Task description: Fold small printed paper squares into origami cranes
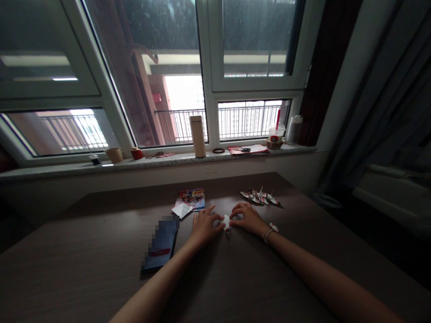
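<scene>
Between my two hands, low over the dark table, is a small folded piece of paper (228,230), white at the top with a coloured print at its lower point. My left hand (206,225) pinches its left edge with thumb and forefinger. On the other side my right hand (248,218), with a bracelet at the wrist, grips the right edge the same way. Beyond my right hand lies a cluster of several folded paper pieces (260,196) with pointed tips. A white folded paper (182,210) rests partly on a colourful printed leaflet (195,197) beyond my left hand.
A phone (160,244) with a blurred-out screen lies left of my left forearm. Along the windowsill (161,161) stand a beige flask (197,137), a paper cup (114,155), scissors (245,150) on red papers, and a drink cup with a straw (276,133).
</scene>
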Demonstrator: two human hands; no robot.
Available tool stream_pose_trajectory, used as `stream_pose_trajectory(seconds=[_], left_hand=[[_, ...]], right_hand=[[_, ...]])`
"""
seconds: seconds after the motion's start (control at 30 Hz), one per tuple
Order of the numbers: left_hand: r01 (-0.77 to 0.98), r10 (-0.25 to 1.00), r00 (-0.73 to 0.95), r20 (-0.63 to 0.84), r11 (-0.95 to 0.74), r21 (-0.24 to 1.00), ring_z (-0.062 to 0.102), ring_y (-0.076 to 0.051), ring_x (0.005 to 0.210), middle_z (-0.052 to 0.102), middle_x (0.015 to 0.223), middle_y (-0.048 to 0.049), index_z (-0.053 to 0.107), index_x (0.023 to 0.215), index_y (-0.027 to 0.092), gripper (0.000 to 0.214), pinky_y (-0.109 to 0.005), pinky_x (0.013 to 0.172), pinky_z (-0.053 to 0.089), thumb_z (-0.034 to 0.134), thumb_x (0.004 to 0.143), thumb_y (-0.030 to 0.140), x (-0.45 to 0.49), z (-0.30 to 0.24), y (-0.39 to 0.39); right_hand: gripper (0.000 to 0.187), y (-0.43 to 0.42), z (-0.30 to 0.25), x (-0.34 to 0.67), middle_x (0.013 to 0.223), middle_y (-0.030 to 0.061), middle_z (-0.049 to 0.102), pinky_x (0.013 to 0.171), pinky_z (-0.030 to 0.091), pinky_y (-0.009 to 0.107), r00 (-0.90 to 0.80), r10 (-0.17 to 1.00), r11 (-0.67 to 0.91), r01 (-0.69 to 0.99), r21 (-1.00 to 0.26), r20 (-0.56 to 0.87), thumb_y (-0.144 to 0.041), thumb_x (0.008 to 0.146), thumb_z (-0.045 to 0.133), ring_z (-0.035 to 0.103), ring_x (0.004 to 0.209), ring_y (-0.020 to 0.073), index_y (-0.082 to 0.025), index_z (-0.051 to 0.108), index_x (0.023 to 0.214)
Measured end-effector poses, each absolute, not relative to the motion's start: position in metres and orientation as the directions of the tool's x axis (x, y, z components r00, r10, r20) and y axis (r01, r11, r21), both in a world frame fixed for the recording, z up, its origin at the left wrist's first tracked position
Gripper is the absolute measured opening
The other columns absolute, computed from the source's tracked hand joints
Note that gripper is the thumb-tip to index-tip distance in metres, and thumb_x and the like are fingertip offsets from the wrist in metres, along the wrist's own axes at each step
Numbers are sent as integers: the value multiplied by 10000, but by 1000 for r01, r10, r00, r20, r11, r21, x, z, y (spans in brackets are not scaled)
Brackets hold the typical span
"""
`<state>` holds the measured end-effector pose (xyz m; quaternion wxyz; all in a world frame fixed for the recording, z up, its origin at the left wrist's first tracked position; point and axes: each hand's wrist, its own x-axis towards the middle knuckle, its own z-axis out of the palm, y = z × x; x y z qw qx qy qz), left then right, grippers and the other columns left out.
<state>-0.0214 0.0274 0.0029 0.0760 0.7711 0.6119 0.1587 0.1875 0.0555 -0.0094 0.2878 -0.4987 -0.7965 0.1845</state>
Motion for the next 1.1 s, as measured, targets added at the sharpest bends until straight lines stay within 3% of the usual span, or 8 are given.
stream_pose_trajectory(seconds=[0.4,0.67,1.1], left_hand=[[914,968,235,86,-250,319,275,-355,1430,336,1567,-20,641,1197,396,521,-682,1123,128,598,755,668,-21,3,20],[913,964,260,60,-266,309,236,-359,1447,300,1584,-29,597,1257,391,581,-692,1125,83,577,753,680,-21,3,17],[918,945,309,-110,-265,295,93,-338,1496,144,1626,-99,436,1411,387,852,-650,1141,0,594,663,765,-27,12,17]], right_hand=[[254,52,-2,189,1120,26,651,1014,341,398,-385,887,461,707,-536,256,-469,706,766,498,1157,259,-306,762,901],[297,50,-1,189,1138,31,645,1018,344,412,-397,881,473,712,-519,259,-495,707,758,500,1157,266,-302,753,933],[436,48,-3,191,1164,30,618,1024,356,398,-417,868,496,706,-506,270,-591,646,773,508,1148,263,-308,731,975]])
